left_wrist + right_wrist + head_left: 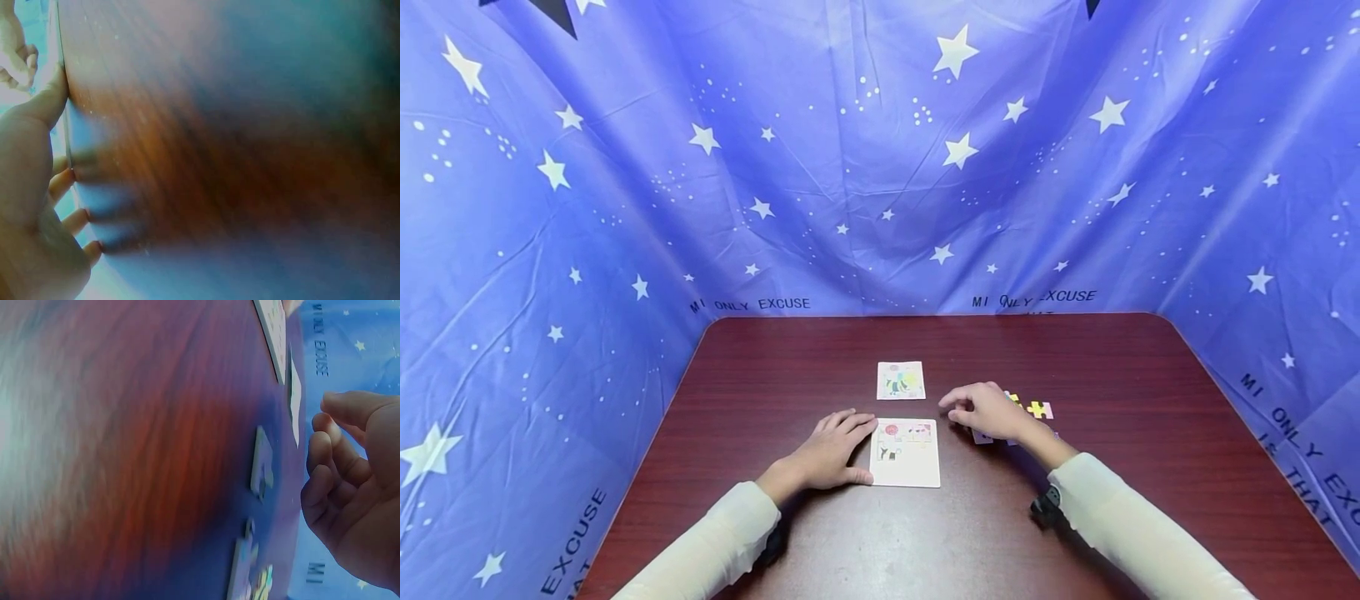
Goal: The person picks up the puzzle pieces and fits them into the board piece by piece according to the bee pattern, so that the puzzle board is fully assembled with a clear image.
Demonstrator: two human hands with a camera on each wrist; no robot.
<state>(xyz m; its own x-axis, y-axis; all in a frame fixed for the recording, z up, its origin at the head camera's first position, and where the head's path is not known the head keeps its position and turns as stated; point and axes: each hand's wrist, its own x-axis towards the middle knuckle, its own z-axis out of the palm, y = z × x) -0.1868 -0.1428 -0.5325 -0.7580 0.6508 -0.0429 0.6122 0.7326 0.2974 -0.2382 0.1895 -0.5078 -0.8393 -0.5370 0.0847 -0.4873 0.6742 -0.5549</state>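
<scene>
A square white puzzle board (917, 472) lies on the table, with some printed pieces along its top and left side. My left hand (831, 454) rests at the board's left edge, fingers spread near the upper corner and thumb at the lower one. To the right of the board, my right hand (988, 410) hovers over the table with loosely bent fingers. Nothing shows between its thumb and fingers in the right wrist view. Beneath and beyond this hand lie several jigsaw pieces (1039, 409), partly hidden by the hand and wrist; one piece (262, 461) appears separately in the right wrist view.
Behind the board lies a smaller square picture card (901, 381). The dark red wooden table (760, 367) is enclosed at the back and sides by a blue star-printed cloth (850, 167).
</scene>
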